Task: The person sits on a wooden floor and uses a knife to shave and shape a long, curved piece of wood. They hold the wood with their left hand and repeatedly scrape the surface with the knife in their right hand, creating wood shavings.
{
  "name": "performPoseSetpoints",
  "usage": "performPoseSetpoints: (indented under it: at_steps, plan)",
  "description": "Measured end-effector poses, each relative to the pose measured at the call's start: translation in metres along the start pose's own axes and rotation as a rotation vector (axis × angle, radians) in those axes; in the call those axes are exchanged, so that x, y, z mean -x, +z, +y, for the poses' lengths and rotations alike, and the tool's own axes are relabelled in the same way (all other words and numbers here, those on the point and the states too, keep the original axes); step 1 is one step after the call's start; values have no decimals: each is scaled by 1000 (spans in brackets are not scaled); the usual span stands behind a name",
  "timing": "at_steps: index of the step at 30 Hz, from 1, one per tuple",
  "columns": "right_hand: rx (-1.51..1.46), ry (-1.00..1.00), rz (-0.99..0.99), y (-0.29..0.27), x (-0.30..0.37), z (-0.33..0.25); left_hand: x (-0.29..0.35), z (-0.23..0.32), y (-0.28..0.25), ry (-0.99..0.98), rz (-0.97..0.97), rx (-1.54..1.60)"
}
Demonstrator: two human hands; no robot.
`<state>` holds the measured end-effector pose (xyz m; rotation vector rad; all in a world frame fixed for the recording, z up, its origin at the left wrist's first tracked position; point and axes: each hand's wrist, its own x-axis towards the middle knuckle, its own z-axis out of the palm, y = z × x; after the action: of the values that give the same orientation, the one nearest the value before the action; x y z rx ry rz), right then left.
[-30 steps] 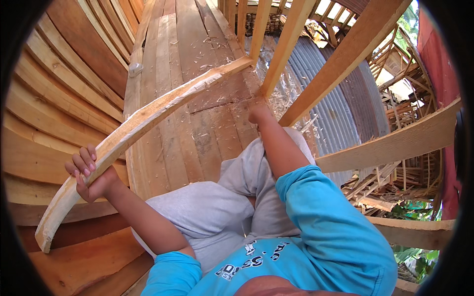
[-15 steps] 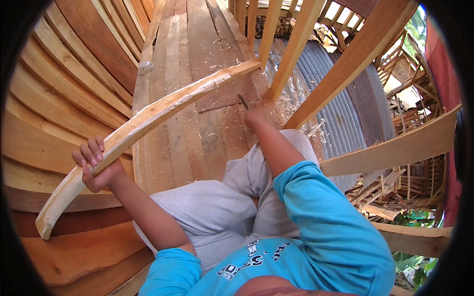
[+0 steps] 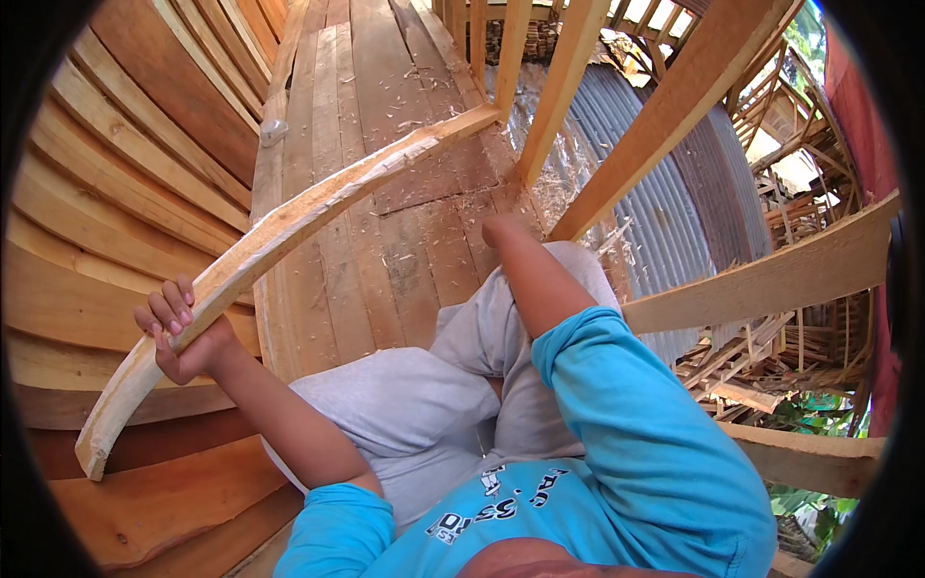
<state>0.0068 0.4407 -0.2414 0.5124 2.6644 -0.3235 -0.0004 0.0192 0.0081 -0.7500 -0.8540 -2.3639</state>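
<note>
A long, curved timber piece [image 3: 318,207] with a pale, rough-cut face slants from lower left to upper right. Its far end rests against the base of an upright post. My left hand [image 3: 183,332] is wrapped round it near its lower left end, thumb on the near side. My right hand [image 3: 503,229] is closed beside my right knee, just above the planks and apart from the timber. Its fingers are turned away, and what it holds is hidden or blurred.
Wood shavings lie over the plank floor [image 3: 405,260]. Curved planking [image 3: 116,193] rises on the left. Upright ribs [image 3: 665,125] stand on the right, with corrugated metal sheets [image 3: 636,173] beyond. A small clear plastic item [image 3: 274,131] sits by the left planks. Scrap wood [image 3: 742,361] is heaped outside.
The slender dark tool jutting from my right hand earlier no longer shows clearly. That hand has shifted slightly. My left hand keeps its hold on the timber, while the whole view has moved a little.
</note>
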Motion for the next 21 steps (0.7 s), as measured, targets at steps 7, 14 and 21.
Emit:
performPoseSetpoints:
  at_steps: [7, 14, 21]
  plan:
    - [114, -100, -222, -57, 51, -42, 2, 8, -11, 15, -16, 1]
    - [137, 37, -110, -8, 11, 5, -1, 2, -5, -19, -58, 19]
    - [55, -7, -268, -41, 40, -28, 2, 3, -6, 10, -26, 23]
